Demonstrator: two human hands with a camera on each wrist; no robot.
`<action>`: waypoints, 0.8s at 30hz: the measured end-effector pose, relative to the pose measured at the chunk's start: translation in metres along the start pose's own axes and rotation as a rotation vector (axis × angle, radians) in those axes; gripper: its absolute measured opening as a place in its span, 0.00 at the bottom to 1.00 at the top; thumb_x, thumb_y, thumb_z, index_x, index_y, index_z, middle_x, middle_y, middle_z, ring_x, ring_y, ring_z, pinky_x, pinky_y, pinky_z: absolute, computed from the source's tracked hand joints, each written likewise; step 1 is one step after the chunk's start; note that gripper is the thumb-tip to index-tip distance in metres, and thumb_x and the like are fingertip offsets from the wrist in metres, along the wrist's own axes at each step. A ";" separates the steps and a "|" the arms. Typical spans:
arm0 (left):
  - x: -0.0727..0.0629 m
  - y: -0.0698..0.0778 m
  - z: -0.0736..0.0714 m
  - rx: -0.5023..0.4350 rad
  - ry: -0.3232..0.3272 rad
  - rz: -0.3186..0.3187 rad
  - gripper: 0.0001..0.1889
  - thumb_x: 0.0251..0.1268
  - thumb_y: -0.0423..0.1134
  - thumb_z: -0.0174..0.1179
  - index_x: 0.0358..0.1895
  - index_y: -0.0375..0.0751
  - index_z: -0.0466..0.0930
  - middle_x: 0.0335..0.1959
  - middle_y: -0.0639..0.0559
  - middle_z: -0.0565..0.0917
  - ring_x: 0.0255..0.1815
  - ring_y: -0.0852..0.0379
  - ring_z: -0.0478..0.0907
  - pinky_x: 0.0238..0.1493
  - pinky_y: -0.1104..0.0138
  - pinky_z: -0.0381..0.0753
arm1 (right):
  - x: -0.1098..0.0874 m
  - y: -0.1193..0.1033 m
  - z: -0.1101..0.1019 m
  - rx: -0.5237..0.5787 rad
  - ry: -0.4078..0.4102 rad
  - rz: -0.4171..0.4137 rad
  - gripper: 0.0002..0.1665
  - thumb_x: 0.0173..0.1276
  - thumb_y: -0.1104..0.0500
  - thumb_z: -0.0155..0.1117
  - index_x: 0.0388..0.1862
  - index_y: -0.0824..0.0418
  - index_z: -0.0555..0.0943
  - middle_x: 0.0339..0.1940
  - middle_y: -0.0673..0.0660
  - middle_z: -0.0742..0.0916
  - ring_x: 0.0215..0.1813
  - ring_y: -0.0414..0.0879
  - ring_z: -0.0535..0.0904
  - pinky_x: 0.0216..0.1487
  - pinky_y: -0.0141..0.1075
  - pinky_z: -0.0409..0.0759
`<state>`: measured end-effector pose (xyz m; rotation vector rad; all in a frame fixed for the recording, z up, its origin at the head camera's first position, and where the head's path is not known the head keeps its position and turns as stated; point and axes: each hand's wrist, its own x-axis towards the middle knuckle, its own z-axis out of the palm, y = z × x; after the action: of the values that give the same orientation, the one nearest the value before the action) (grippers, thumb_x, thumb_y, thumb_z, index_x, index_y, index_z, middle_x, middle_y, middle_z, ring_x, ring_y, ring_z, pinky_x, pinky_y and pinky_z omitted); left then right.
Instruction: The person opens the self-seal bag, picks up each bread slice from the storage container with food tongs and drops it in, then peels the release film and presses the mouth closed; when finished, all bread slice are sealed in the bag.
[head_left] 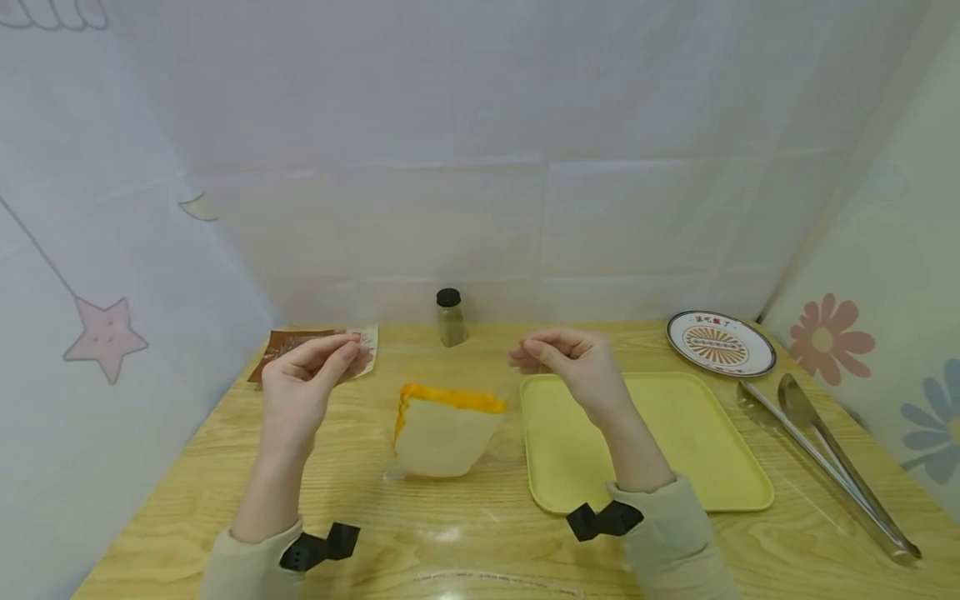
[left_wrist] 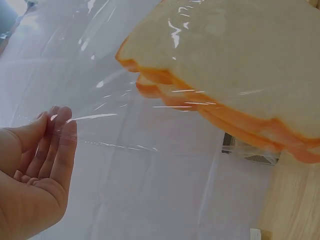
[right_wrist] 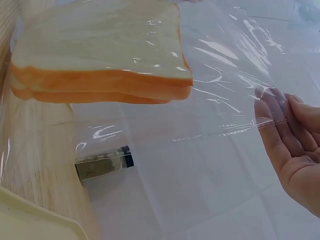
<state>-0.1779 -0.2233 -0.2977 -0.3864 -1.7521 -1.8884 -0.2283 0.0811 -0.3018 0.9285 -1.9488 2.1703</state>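
A clear plastic film (left_wrist: 95,117) with a crinkled edge stretches between my raised hands. My left hand (head_left: 311,371) pinches one corner of it between thumb and fingers. The opposite corner is pinched by my right hand (head_left: 577,367). Stacked bread slices (head_left: 446,437) with orange crusts show between the hands and lower down in the head view. In both wrist views the bread is seen through the shiny film, which runs from the fingers across it. How the film passes under the slices is hidden.
Right of the bread lies a yellow tray (head_left: 712,454), with metal tongs (head_left: 832,467) and a patterned plate (head_left: 722,343) beyond it. A black-capped jar (head_left: 452,321) stands at the back. Brown and white packets (head_left: 288,343) lie behind my left hand.
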 end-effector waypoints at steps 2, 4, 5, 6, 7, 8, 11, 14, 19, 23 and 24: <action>0.000 -0.001 -0.001 0.014 -0.010 -0.007 0.09 0.63 0.27 0.58 0.43 0.25 0.82 0.35 0.53 0.88 0.35 0.61 0.86 0.40 0.68 0.85 | -0.001 0.000 0.000 -0.016 -0.008 -0.004 0.08 0.67 0.64 0.60 0.39 0.57 0.86 0.35 0.47 0.90 0.38 0.44 0.87 0.44 0.41 0.86; 0.001 -0.002 -0.002 0.024 -0.021 -0.011 0.09 0.63 0.27 0.58 0.43 0.26 0.82 0.36 0.54 0.88 0.35 0.61 0.86 0.41 0.68 0.85 | -0.001 0.000 -0.001 -0.026 -0.012 -0.009 0.09 0.67 0.65 0.60 0.40 0.56 0.86 0.35 0.47 0.90 0.38 0.44 0.87 0.44 0.41 0.86; 0.001 -0.003 -0.002 0.028 -0.027 -0.009 0.09 0.63 0.27 0.58 0.43 0.26 0.82 0.36 0.54 0.88 0.35 0.61 0.86 0.41 0.68 0.85 | -0.002 0.000 -0.002 -0.031 -0.014 -0.008 0.10 0.67 0.64 0.60 0.41 0.56 0.86 0.35 0.47 0.90 0.38 0.44 0.87 0.44 0.40 0.86; 0.001 -0.003 -0.002 0.026 -0.035 -0.003 0.09 0.63 0.27 0.57 0.43 0.26 0.82 0.36 0.54 0.88 0.35 0.61 0.86 0.41 0.69 0.85 | -0.002 0.000 -0.002 -0.035 -0.017 -0.006 0.10 0.67 0.64 0.59 0.42 0.57 0.86 0.35 0.46 0.90 0.39 0.44 0.87 0.44 0.40 0.86; 0.002 -0.004 -0.003 0.019 -0.043 0.005 0.09 0.63 0.27 0.57 0.43 0.26 0.82 0.37 0.54 0.88 0.36 0.61 0.86 0.41 0.69 0.85 | -0.003 -0.001 -0.003 -0.035 -0.023 -0.004 0.11 0.68 0.64 0.59 0.43 0.55 0.86 0.35 0.46 0.90 0.39 0.44 0.87 0.44 0.40 0.86; 0.002 -0.005 -0.003 0.008 -0.052 0.016 0.09 0.63 0.26 0.57 0.43 0.26 0.82 0.37 0.53 0.88 0.36 0.61 0.86 0.41 0.69 0.85 | -0.003 -0.001 -0.003 -0.031 -0.029 -0.001 0.11 0.68 0.64 0.59 0.44 0.56 0.85 0.35 0.47 0.90 0.39 0.44 0.87 0.44 0.41 0.86; 0.003 -0.007 -0.004 -0.028 -0.077 0.046 0.10 0.63 0.24 0.56 0.45 0.24 0.81 0.38 0.52 0.88 0.37 0.60 0.86 0.41 0.69 0.85 | -0.004 -0.002 -0.004 -0.025 -0.051 0.003 0.12 0.68 0.64 0.59 0.48 0.64 0.84 0.36 0.48 0.90 0.39 0.44 0.87 0.44 0.42 0.86; 0.003 -0.009 -0.007 -0.038 -0.103 0.062 0.12 0.63 0.24 0.55 0.49 0.21 0.78 0.38 0.52 0.88 0.38 0.61 0.86 0.43 0.69 0.84 | -0.004 -0.001 -0.005 -0.015 -0.079 -0.013 0.15 0.68 0.65 0.59 0.48 0.74 0.81 0.37 0.50 0.90 0.39 0.46 0.87 0.43 0.43 0.86; 0.004 -0.011 -0.012 -0.023 -0.163 0.076 0.13 0.65 0.24 0.54 0.50 0.18 0.76 0.39 0.55 0.88 0.40 0.62 0.85 0.45 0.69 0.84 | -0.004 0.000 -0.006 -0.006 -0.115 -0.044 0.17 0.67 0.65 0.59 0.47 0.80 0.78 0.38 0.50 0.89 0.40 0.47 0.87 0.43 0.44 0.86; 0.005 -0.013 -0.016 -0.031 -0.196 0.088 0.12 0.66 0.23 0.52 0.48 0.16 0.75 0.39 0.55 0.87 0.40 0.62 0.85 0.45 0.70 0.84 | -0.004 0.001 -0.007 0.002 -0.141 -0.049 0.16 0.67 0.66 0.58 0.49 0.77 0.79 0.39 0.49 0.89 0.41 0.46 0.87 0.44 0.44 0.86; 0.005 -0.013 -0.016 -0.027 -0.200 0.088 0.12 0.66 0.23 0.52 0.49 0.16 0.74 0.39 0.55 0.87 0.40 0.63 0.85 0.45 0.70 0.84 | -0.004 0.001 -0.007 0.008 -0.147 -0.050 0.15 0.67 0.66 0.58 0.49 0.76 0.80 0.39 0.49 0.89 0.42 0.46 0.87 0.44 0.44 0.86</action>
<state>-0.1867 -0.2399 -0.3079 -0.6721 -1.8054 -1.8667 -0.2278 0.0886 -0.3049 1.1560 -1.9559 2.1407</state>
